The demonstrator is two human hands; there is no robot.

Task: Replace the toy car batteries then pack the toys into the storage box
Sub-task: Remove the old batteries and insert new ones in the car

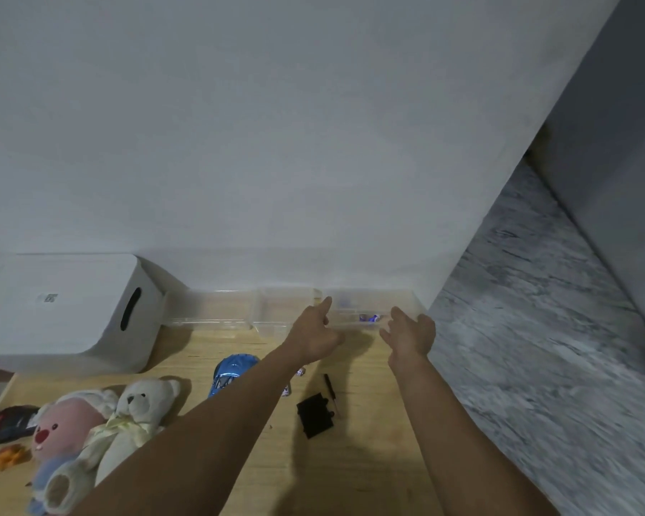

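Pale wood-grain table [365,459], white storage box [64,310] with a black handle slot. Shiny blue toy car [231,372], black cover [314,418], cream bear [142,411], pink-faced plush [58,430] with blue trim, clear trays [276,310], grey marbled floor [537,310].

A single head-worn wide-angle view looks forward and steeply down from above the near edge of a light wooden tabletop [369,459], facing a plain white wall [276,124] that fills the upper half of the frame. Both bare forearms stretch away from the lens, so the left hand [313,335] and right hand [410,335] sit mid-frame near the table's far edge. The grey marbled floor [537,329] runs along the right side, its lines bent by the lens.
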